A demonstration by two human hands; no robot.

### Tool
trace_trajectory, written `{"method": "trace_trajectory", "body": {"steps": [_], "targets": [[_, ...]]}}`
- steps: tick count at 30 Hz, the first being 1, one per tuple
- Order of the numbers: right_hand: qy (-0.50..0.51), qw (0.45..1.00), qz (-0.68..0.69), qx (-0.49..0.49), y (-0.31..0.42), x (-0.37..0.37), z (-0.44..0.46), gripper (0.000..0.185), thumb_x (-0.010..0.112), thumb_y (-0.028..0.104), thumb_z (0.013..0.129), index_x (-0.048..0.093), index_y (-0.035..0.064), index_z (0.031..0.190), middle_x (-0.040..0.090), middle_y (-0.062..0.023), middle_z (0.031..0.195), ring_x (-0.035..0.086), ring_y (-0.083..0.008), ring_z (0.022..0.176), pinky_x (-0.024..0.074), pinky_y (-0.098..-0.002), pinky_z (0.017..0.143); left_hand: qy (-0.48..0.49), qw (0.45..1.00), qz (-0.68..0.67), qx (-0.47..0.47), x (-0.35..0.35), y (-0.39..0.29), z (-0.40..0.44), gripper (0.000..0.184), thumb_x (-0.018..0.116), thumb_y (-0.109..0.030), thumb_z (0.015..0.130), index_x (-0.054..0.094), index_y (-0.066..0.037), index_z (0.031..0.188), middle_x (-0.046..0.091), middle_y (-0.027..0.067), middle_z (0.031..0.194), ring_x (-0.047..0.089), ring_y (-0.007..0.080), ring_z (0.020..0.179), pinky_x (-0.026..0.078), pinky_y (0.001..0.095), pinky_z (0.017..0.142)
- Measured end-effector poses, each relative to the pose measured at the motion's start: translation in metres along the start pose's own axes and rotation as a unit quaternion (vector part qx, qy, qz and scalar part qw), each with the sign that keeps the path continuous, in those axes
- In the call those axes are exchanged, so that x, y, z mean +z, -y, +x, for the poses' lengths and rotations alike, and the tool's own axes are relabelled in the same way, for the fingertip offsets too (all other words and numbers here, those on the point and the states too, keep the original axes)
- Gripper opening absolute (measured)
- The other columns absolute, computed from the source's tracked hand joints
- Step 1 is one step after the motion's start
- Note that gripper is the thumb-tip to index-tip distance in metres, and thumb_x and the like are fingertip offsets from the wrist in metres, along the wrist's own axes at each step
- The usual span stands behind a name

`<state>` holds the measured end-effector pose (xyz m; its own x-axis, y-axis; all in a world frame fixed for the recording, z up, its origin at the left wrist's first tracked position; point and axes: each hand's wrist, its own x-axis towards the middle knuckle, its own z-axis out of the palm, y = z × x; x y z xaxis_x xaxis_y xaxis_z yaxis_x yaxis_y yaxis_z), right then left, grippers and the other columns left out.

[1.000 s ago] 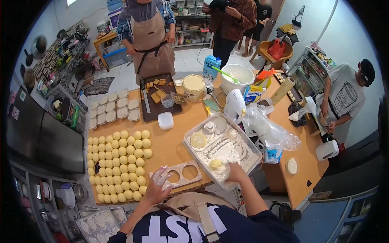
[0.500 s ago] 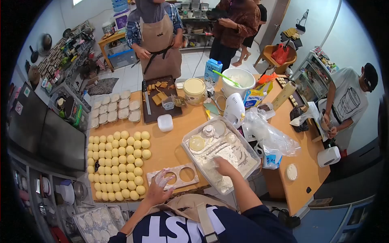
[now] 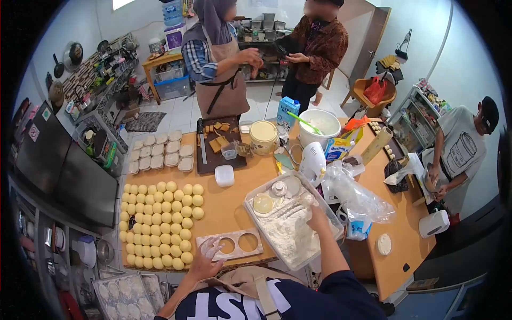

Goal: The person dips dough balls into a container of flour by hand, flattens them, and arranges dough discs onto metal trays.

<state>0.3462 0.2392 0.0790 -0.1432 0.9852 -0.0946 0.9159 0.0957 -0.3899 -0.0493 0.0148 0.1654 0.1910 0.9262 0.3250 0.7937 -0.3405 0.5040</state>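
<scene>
My left hand (image 3: pixel 205 258) rests with spread, floury fingers on the left end of a pale board (image 3: pixel 242 255) with two round holes. My right hand (image 3: pixel 319 217) reaches into a white plastic tray (image 3: pixel 248 204) of flour (image 3: pixel 285 229), at its right side. Its fingertips are at a floury whitish lump (image 3: pixel 308 199); whether they close round it is hard to see. A clear round disc (image 3: pixel 262 203) and a white knobbed piece (image 3: pixel 278 188) lie at the tray's far left. Rows of yellow dough balls (image 3: pixel 166 217) stand left of the board.
Behind the balls are several small filled containers (image 3: pixel 157 149), a dark tray with a knife (image 3: pixel 201 141) and a white tub (image 3: pixel 224 176). A hand mixer (image 3: pixel 312 164) and a plastic bag (image 3: pixel 354 192) border the flour tray. Two people stand across the table; another works at right.
My right hand has moved right and away from me within the tray, from the flour to the whitish lump. My left hand stays on the board. The aproned person has turned, forearm raised.
</scene>
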Motion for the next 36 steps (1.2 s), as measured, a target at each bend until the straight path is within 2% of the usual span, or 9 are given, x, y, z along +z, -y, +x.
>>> {"method": "trace_trajectory", "body": {"steps": [10,14,16,19,23,26,29,32,36], "targets": [[-0.047,0.996,-0.008,0.074,-0.006,-0.015,-0.019,0.055,0.068,0.004,0.066,0.050,0.0003,0.119,0.052,-0.0218,0.119,0.050,-0.0374,0.111,0.0419,-0.0412,0.095,-0.018,0.999,-0.026,0.009,0.020,-0.006,0.003,0.049,0.070,-0.023,0.076,0.052,-0.011,0.120,0.047,0.0185,0.128,0.046,0.0375,0.117,0.038,0.0472,0.098],[-0.043,0.989,0.071,-0.121,0.000,0.027,-0.055,0.049,0.068,0.012,0.072,0.053,0.0037,0.118,0.055,-0.0189,0.113,0.051,-0.0374,0.108,0.0418,-0.0429,0.093,-0.004,1.000,-0.029,0.002,0.020,-0.009,0.012,0.048,0.070,-0.022,0.075,0.054,-0.011,0.118,0.047,0.0182,0.128,0.046,0.0382,0.117,0.040,0.0466,0.097],[0.071,0.977,0.035,-0.198,0.013,0.048,-0.066,0.052,0.069,0.022,0.074,0.053,0.0053,0.121,0.054,-0.0191,0.119,0.050,-0.0363,0.112,0.0402,-0.0423,0.096,0.000,0.999,-0.036,0.007,0.019,-0.007,0.014,0.047,0.070,-0.021,0.075,0.054,-0.011,0.117,0.048,0.0180,0.127,0.047,0.0381,0.117,0.040,0.0462,0.097],[0.250,0.957,-0.083,-0.124,0.046,0.028,-0.073,0.055,0.069,0.028,0.074,0.053,0.0062,0.122,0.051,-0.0198,0.125,0.048,-0.0345,0.116,0.0398,-0.0417,0.098,-0.009,0.998,-0.056,0.018,0.014,-0.005,0.020,0.044,0.069,-0.021,0.075,0.055,-0.010,0.116,0.049,0.0179,0.127,0.048,0.0376,0.116,0.040,0.0456,0.096],[0.070,0.982,-0.002,-0.177,0.046,0.011,-0.066,0.049,0.072,0.020,0.069,0.060,0.0075,0.114,0.058,-0.0194,0.113,0.052,-0.0349,0.111,0.0434,-0.0416,0.091,0.012,0.996,-0.066,0.060,0.004,0.013,0.012,0.037,0.066,-0.019,0.078,0.058,-0.009,0.112,0.049,0.0177,0.127,0.048,0.0368,0.115,0.041,0.0449,0.096],[0.168,0.984,0.010,0.051,0.070,-0.028,-0.056,0.054,0.075,0.018,0.066,0.058,0.0079,0.117,0.057,-0.0188,0.118,0.051,-0.0340,0.113,0.0430,-0.0407,0.093,0.010,0.996,-0.054,0.072,-0.006,0.029,-0.005,0.034,0.064,-0.017,0.079,0.059,-0.009,0.111,0.047,0.0186,0.129,0.048,0.0368,0.116,0.040,0.0446,0.098],[0.158,0.982,-0.029,-0.100,0.023,-0.004,-0.042,0.058,0.074,0.023,0.068,0.056,0.0090,0.121,0.055,-0.0169,0.123,0.052,-0.0332,0.114,0.0444,-0.0400,0.094,-0.026,0.999,0.037,0.000,-0.032,0.028,-0.014,0.038,0.063,-0.015,0.079,0.058,-0.009,0.116,0.044,0.0213,0.132,0.045,0.0386,0.119,0.037,0.0447,0.100],[0.153,0.978,-0.137,-0.030,0.058,-0.029,-0.040,0.065,0.077,0.025,0.065,0.054,0.0098,0.124,0.054,-0.0174,0.124,0.051,-0.0326,0.116,0.0435,-0.0399,0.095,-0.059,0.990,0.044,-0.124,-0.058,0.032,-0.038,0.065,0.067,-0.017,0.075,0.042,-0.009,0.134,0.031,0.0257,0.139,0.035,0.0427,0.126,0.032,0.0469,0.104],[0.052,0.991,-0.055,-0.113,0.103,-0.006,-0.010,0.066,0.077,0.022,0.067,0.051,0.0062,0.126,0.053,-0.0186,0.125,0.048,-0.0326,0.119,0.0406,-0.0393,0.098,-0.053,0.962,0.095,-0.250,-0.079,0.058,-0.082,0.089,0.074,-0.028,0.069,0.027,-0.009,0.142,0.018,0.0254,0.146,0.023,0.0434,0.132,0.023,0.0541,0.106]]}}
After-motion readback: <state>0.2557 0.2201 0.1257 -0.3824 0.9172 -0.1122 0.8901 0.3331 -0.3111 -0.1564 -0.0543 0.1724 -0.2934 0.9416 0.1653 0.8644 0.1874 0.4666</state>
